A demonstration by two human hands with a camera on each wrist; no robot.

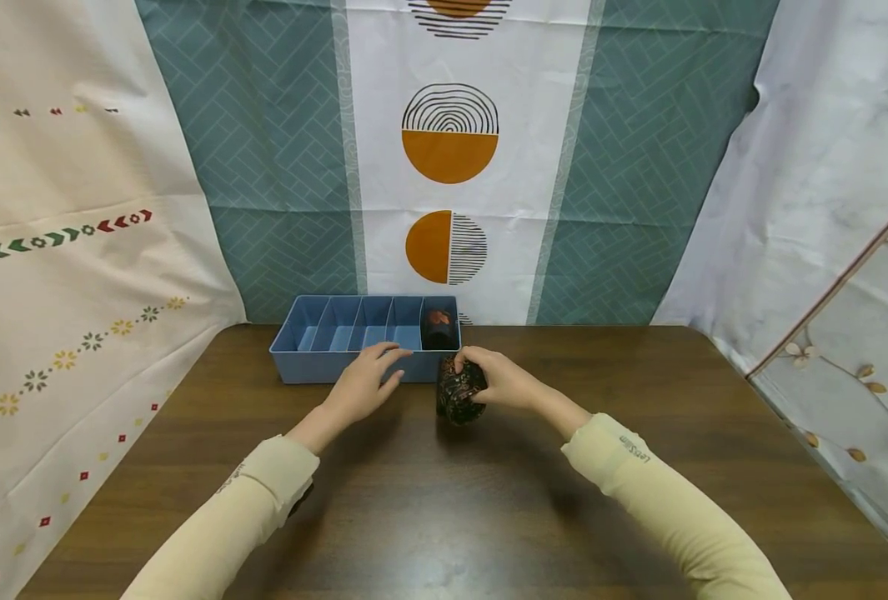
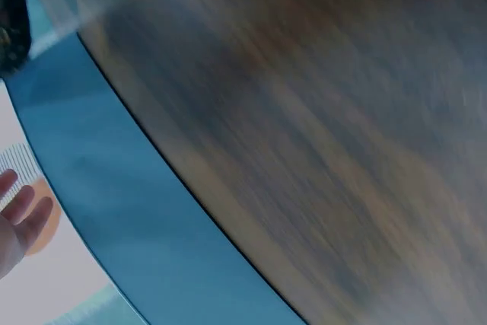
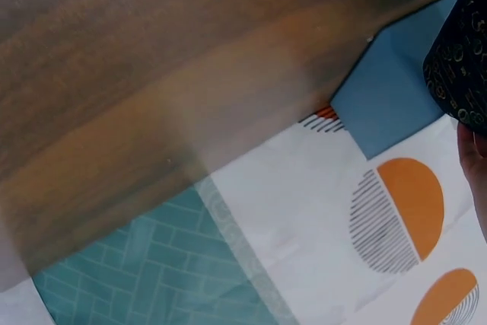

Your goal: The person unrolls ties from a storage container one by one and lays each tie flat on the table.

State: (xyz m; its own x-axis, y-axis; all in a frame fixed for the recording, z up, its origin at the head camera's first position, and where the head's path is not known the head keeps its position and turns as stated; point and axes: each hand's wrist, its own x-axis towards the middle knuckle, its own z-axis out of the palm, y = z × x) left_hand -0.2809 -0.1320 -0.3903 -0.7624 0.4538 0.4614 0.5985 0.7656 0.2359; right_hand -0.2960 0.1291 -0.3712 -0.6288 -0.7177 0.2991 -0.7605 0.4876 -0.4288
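Observation:
A blue divided tray [image 1: 353, 367] stands at the back of the wooden table [image 1: 444, 500], its side [image 2: 114, 211] also showing in the left wrist view and its corner [image 3: 388, 104] in the right wrist view. A dark rolled bundle [image 1: 438, 327] sits in its rightmost compartment. My right hand [image 1: 499, 379] grips a second dark patterned roll [image 1: 457, 392] just in front of the tray; the roll [image 3: 460, 51] also shows in the right wrist view. My left hand [image 1: 368, 379] rests on the tray's front wall, fingers straight; its fingertips [image 2: 19, 211] are visible.
Patterned cloth backdrops hang behind the table [image 1: 451, 158] and on both sides. The tray's other compartments [image 1: 338, 333] hold nothing that I can see. Bare wood stretches toward the near edge.

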